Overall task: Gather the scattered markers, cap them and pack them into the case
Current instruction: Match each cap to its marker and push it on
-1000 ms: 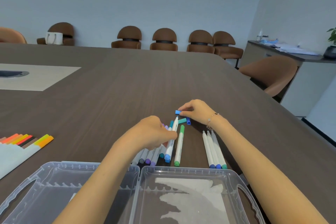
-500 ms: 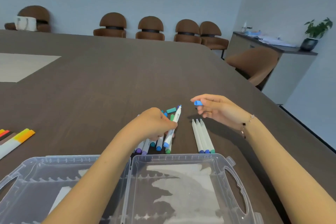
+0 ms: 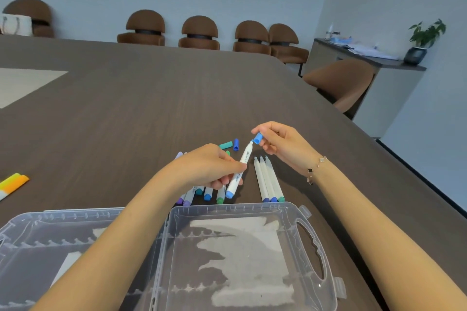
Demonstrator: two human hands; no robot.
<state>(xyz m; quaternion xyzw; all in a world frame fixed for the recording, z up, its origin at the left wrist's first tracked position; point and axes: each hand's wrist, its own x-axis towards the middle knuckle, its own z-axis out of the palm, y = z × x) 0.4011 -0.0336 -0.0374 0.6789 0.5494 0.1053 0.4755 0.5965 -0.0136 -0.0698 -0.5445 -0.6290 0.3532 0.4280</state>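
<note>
We are in the capping stage, early in the task. Our left hand (image 3: 214, 169) grips a white marker with a blue end (image 3: 238, 171) at centre frame, its bare tip pointing up and to the right. Our right hand (image 3: 280, 144) pinches a light blue cap (image 3: 257, 138) just at that tip; we judge the cap is about to go on, not yet seated.

Just right of the held marker, three white markers (image 3: 267, 180) lie side by side on the dark surface (image 3: 151, 108), their tips looking uncapped. Under and beside the left hand a cluster of more markers (image 3: 202, 193) shows purple, teal, blue and green ends. Two loose caps, a teal cap (image 3: 225, 145) and a dark blue cap (image 3: 236, 144), rest just above the cluster. At the left edge, orange and yellow markers (image 3: 14, 182) lie well apart from the rest and have yet to be gathered.

The clear plastic case (image 3: 227, 212) lies open across the bottom of the frame, and we can make out no markers in it, so all the packing is left.

Nothing stands between the hands and the case. Brown chairs (image 3: 199, 33) line the far wall, and a potted plant (image 3: 422, 40) sits on a sideboard at upper right.
</note>
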